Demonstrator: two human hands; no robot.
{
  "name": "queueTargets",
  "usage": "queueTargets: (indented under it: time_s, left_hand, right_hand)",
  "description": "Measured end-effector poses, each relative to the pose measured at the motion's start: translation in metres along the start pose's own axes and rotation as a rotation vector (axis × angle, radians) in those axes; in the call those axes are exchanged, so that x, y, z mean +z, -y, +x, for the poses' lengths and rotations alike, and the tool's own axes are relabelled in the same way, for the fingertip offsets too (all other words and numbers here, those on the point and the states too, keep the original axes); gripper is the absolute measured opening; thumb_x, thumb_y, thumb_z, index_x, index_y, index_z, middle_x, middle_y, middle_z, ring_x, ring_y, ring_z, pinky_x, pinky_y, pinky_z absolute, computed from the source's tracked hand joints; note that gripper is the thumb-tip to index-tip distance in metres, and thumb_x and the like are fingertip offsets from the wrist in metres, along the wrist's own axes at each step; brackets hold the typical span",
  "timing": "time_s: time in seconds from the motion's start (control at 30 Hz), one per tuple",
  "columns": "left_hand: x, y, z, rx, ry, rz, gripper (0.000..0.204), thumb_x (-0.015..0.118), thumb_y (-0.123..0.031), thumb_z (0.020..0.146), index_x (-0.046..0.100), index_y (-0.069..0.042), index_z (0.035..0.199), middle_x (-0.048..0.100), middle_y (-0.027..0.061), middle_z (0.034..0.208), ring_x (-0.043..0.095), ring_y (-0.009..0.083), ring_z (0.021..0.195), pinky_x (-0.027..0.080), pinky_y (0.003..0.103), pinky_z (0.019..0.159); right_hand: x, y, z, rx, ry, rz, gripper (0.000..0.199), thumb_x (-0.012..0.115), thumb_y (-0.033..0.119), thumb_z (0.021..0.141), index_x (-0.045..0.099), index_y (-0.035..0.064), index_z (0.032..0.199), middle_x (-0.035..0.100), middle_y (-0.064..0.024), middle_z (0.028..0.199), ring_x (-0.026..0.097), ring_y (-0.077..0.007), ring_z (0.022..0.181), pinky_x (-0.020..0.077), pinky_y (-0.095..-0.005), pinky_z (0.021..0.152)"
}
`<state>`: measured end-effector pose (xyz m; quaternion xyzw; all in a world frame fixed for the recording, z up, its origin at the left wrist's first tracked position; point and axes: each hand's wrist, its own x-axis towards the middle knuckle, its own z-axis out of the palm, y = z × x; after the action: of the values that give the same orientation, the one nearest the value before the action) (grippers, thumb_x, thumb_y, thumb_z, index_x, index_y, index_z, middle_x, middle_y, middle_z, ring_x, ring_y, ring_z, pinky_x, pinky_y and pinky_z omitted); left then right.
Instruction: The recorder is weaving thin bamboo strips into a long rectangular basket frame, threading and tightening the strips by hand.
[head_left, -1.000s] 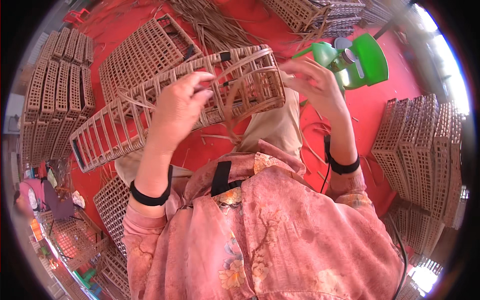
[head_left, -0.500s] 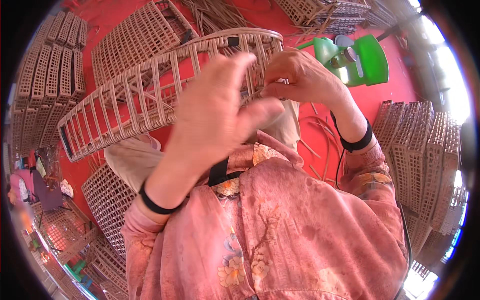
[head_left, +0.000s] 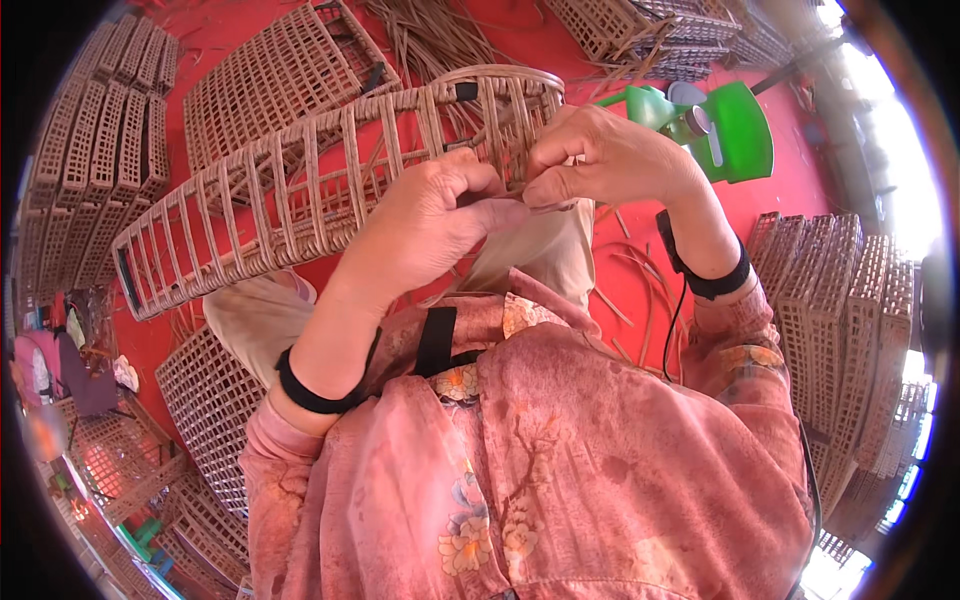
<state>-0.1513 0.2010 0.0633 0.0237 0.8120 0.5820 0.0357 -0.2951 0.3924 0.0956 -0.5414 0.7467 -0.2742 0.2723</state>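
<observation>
A long open-weave rattan basket frame (head_left: 300, 190) lies across my lap, slanting from lower left to upper right. My left hand (head_left: 435, 225) and my right hand (head_left: 600, 160) meet at its right end, just below the rim. Both pinch a thin rattan strip (head_left: 520, 196) between thumb and fingers, close against the frame's bars. Each wrist wears a black band. My pink flowered sleeves fill the lower part of the view.
A green plastic stool (head_left: 725, 125) stands at the upper right on the red floor (head_left: 640, 290). Stacks of woven panels (head_left: 95, 160) lie left, more panels (head_left: 830, 320) right, another woven crate (head_left: 275, 75) behind. Loose rattan strips (head_left: 430, 35) lie at the top.
The basket frame has tilted and come closer. My left hand dropped from in front of the camera and joined the right hand at the frame's right end on the strip.
</observation>
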Motion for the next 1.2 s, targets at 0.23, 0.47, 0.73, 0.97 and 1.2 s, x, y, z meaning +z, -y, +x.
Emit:
queueTargets:
  time_s: [0.23,0.47,0.73,0.97,1.2]
  left_hand:
    - [-0.058,-0.025,-0.025,-0.295,0.177,-0.110,0.026,0.065,-0.028,0.098,0.069,-0.007,0.084,0.057,-0.0051,0.060,0.048,0.0011,0.051,0.037,0.019,0.047]
    - [-0.121,-0.047,-0.075,-0.309,0.102,0.069,0.028,0.066,-0.028,0.096,0.073,-0.004,0.084,0.057,-0.0023,0.055,0.047,0.0023,0.043,0.033,0.019,0.041]
    - [-0.160,-0.056,-0.107,0.004,-0.109,-0.040,0.034,0.067,-0.028,0.097,0.070,0.004,0.085,0.055,-0.0004,0.052,0.040,0.0008,0.038,0.027,0.017,0.036]
    - [-0.183,-0.049,-0.087,0.025,-0.114,0.079,0.046,0.065,-0.041,0.098,0.069,0.002,0.084,0.049,-0.0042,0.052,0.038,-0.0004,0.040,0.024,0.017,0.037]
    - [-0.136,-0.051,-0.028,-0.130,0.087,0.030,0.038,0.064,-0.037,0.097,0.067,-0.005,0.078,0.053,-0.0055,0.059,0.040,0.0001,0.046,0.026,0.018,0.042]
  right_hand:
    - [-0.016,0.019,0.001,0.186,0.223,0.483,0.036,0.072,0.033,0.093,0.072,-0.0007,0.080,0.064,-0.0007,0.068,0.055,-0.0089,0.060,0.0465,-0.0254,0.057]
    - [-0.029,0.048,0.016,0.104,0.430,0.669,0.056,0.076,0.045,0.086,0.069,-0.0104,0.092,0.071,-0.0106,0.075,0.071,-0.0163,0.068,0.0560,-0.0278,0.061]
    - [-0.072,0.068,-0.009,-0.203,0.258,0.562,0.098,0.044,0.082,0.087,0.066,-0.0133,0.098,0.071,-0.0197,0.082,0.064,-0.0181,0.054,0.0506,-0.0253,0.048]
    - [-0.127,-0.006,-0.089,-0.213,-0.254,0.692,0.072,0.036,0.065,0.102,0.063,0.0035,0.076,0.049,0.0017,0.048,0.045,-0.0118,0.040,0.0513,-0.0287,0.069]
    - [-0.072,-0.131,-0.152,-0.004,-0.772,1.210,0.064,0.041,0.061,0.103,0.055,0.0079,0.071,0.043,0.0029,0.048,0.036,-0.0138,0.042,0.0476,-0.0324,0.074]
